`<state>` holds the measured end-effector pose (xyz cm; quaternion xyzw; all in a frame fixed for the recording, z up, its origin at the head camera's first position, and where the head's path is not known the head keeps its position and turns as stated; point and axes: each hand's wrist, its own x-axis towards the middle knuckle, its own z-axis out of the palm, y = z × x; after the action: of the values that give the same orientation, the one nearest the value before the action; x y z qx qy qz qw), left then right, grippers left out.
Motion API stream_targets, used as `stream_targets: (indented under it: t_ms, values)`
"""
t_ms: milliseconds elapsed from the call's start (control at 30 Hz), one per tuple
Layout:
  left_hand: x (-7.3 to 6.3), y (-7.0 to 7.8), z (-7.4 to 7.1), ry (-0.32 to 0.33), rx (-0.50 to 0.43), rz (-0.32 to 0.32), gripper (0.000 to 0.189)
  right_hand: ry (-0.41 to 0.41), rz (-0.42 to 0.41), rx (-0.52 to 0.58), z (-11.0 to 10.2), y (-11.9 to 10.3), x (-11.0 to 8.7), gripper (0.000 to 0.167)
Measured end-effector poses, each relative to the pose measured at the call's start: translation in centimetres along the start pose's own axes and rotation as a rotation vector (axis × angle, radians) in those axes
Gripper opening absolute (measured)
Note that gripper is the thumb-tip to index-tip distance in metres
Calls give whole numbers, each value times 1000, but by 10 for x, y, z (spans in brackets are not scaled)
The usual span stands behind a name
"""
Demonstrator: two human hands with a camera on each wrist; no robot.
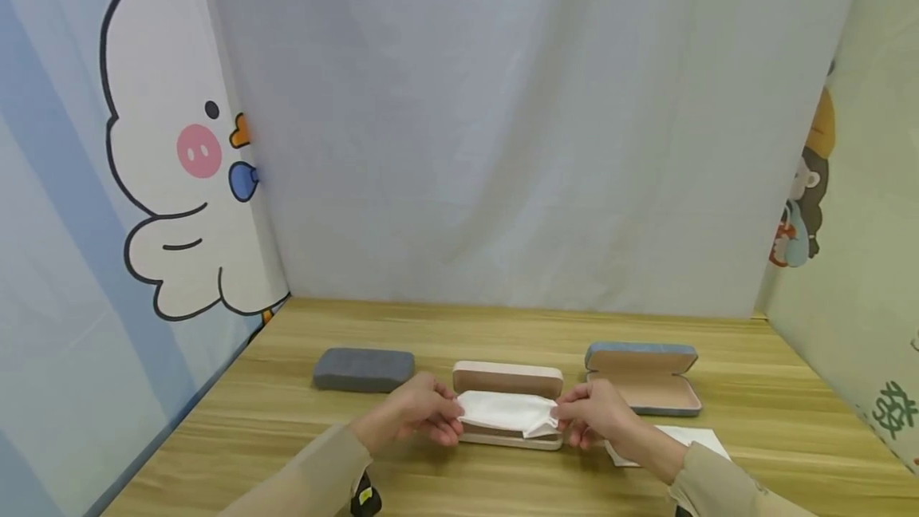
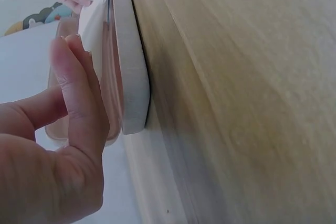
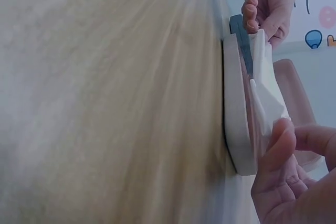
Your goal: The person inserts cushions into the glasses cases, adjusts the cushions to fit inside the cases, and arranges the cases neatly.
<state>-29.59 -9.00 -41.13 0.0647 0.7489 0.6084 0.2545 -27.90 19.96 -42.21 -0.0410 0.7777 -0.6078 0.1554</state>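
Observation:
A folded white cloth [image 1: 506, 411] is stretched between my two hands, over an open cream glasses case [image 1: 511, 443]. My left hand [image 1: 428, 408] pinches its left end between thumb and fingers. At the right end, my right hand [image 1: 594, 412] pinches a creased corner, and a small flap hangs down there. The right wrist view shows the cloth [image 3: 269, 95] sloping along the case's open mouth, above its low front wall [image 3: 237, 103]. Behind the cloth stands the raised lid [image 1: 508, 369], lined in pinkish tan. Most of the case's inside is hidden by the cloth.
A closed grey-blue glasses case [image 1: 364, 369] lies left of the cream one. To the right, a blue case [image 1: 664, 395] stands open with a tan lining. Another white cloth [image 1: 692, 437] lies flat, partly under my right forearm. A pale curtain [image 1: 502, 142] hangs behind the wooden table [image 1: 237, 437].

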Motion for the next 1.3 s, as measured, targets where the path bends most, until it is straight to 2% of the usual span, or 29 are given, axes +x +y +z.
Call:
stream_targets:
  t_ms: [167, 367, 700, 867, 1133, 1300]
  values:
    - [6, -5, -2, 16, -6, -5, 4, 15, 4, 25, 3, 7, 7, 21]
    - [9, -11, 3, 62, 9, 3, 6, 21, -17, -12, 5, 13, 11, 23]
    - [9, -12, 9, 127, 82, 7, 14, 78, -26, -97, 10, 10, 8, 23]
    - [9, -15, 9, 158, 148, 19, 25, 120, -18, -128, 12, 9, 8, 19]
    - [10, -18, 9, 149, 157, -18, 29, 87, 0, -145, 12, 9, 8, 20]
    - [11, -18, 8, 124, 149, -13, 26, 61, 1, -145, 10, 7, 11, 20]
